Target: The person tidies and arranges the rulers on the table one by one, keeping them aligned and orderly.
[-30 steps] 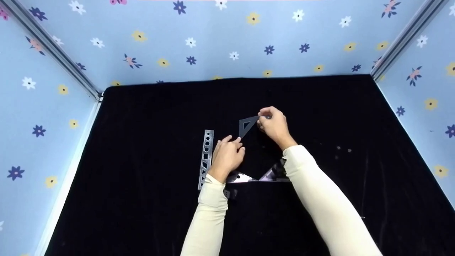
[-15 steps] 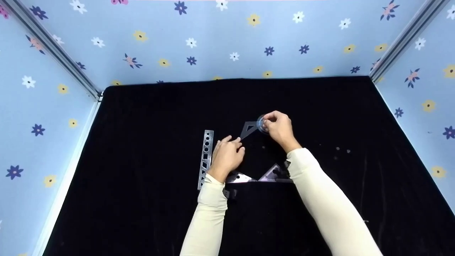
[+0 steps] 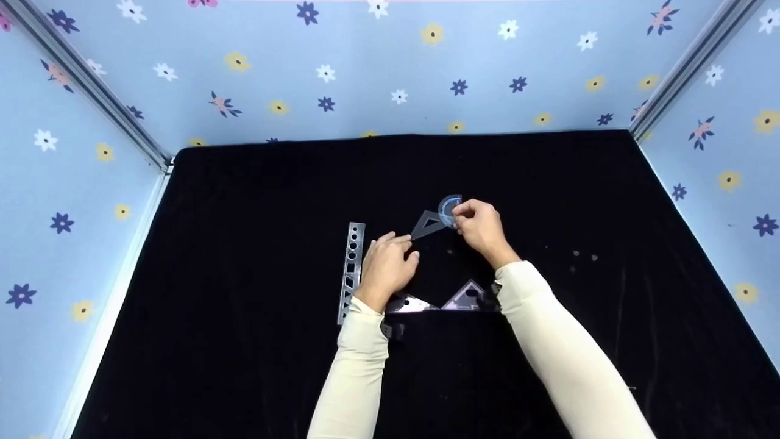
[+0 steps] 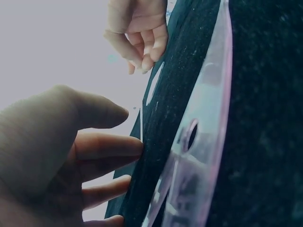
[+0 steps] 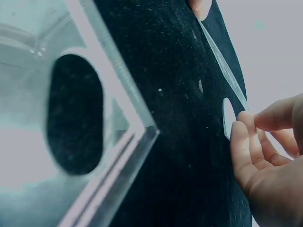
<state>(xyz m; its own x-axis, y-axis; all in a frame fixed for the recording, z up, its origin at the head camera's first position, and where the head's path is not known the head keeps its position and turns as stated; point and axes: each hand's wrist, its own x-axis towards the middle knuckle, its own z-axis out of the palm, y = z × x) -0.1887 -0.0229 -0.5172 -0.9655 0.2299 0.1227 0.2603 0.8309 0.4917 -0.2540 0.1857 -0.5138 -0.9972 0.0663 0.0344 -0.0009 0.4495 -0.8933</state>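
Note:
In the head view, a clear set square [image 3: 426, 224] with a triangular cut-out lies slanted between my hands. My left hand [image 3: 388, 268] rests with fairly straight fingers, one fingertip touching its near-left tip. A clear protractor [image 3: 449, 209] with a blue-looking arc is at the set square's far-right end, seeming to overlap it. My right hand [image 3: 480, 225] pinches the protractor's right edge between thumb and fingertips. From the right wrist view, my fingers [image 5: 241, 137] hide where the two pieces meet. A stencil ruler [image 3: 351, 268] with shaped holes lies left of my left hand.
Two pinkish clear triangular pieces lie nearer me: one [image 3: 414, 303] partly behind my left wrist, another [image 3: 468, 297] beside my right wrist. Black cloth [image 3: 262, 256] covers the table. Flower-patterned walls [image 3: 390, 73] enclose the back and sides.
My right hand has shifted slightly right and toward me, and the protractor has come into view from under its fingers. The set square's far end has swung right and nearer me. My left hand stays put.

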